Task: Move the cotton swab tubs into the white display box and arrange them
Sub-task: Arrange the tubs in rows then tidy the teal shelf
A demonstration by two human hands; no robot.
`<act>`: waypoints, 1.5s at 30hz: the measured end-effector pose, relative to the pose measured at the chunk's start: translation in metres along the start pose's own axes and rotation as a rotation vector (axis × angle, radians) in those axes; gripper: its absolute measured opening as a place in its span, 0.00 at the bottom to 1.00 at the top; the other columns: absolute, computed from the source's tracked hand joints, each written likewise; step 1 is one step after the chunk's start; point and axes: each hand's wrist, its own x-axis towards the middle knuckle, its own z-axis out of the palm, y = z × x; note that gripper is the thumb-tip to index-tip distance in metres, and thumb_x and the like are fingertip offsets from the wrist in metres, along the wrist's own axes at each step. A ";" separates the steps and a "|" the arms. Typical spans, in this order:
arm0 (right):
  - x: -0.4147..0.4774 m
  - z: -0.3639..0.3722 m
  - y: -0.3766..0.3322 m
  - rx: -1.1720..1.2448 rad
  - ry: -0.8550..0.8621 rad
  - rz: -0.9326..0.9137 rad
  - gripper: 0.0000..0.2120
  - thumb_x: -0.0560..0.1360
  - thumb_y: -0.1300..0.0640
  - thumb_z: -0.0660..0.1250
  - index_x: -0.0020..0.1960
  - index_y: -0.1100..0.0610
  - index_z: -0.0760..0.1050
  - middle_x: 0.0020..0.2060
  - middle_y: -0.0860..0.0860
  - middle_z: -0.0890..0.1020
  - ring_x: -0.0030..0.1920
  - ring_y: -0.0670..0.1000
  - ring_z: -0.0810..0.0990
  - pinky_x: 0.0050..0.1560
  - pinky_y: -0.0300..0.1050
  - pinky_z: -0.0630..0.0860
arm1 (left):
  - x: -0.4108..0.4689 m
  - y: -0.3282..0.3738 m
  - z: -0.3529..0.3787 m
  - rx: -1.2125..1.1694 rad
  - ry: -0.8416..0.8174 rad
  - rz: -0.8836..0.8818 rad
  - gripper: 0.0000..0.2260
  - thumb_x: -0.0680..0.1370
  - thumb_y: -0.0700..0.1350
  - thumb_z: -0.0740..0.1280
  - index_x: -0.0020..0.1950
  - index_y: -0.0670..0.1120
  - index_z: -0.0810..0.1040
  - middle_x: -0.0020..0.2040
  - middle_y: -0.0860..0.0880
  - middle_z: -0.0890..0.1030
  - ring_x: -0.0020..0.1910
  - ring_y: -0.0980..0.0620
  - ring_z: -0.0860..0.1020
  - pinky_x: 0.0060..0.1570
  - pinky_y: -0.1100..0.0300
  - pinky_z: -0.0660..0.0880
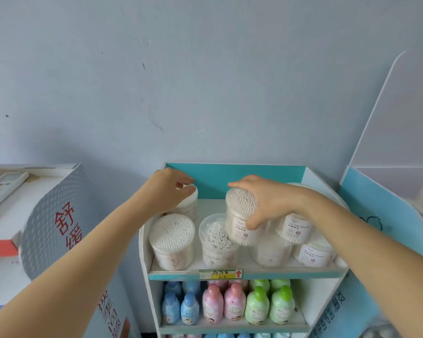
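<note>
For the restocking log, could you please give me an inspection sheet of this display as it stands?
Surface: white top shelf, teal back panel.
Job's things: cotton swab tubs stand on it; one tilted tub is lifted over the front row.
Clutter: nothing seen.
Grippers: left hand grips the back-left tub; right hand grips the tilted tub.
Cables: nothing seen.
Surroundings: bottles on the shelf below, price label, printed carton left, blue stand right, pale wall.
</note>
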 end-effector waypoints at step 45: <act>0.040 -0.008 -0.117 0.943 0.376 0.274 0.39 0.66 0.39 0.72 0.72 0.49 0.64 0.60 0.48 0.77 0.55 0.47 0.79 0.50 0.43 0.78 | -0.001 -0.069 -0.028 -0.598 -0.103 0.233 0.32 0.59 0.55 0.78 0.60 0.55 0.72 0.50 0.58 0.81 0.48 0.61 0.80 0.49 0.60 0.78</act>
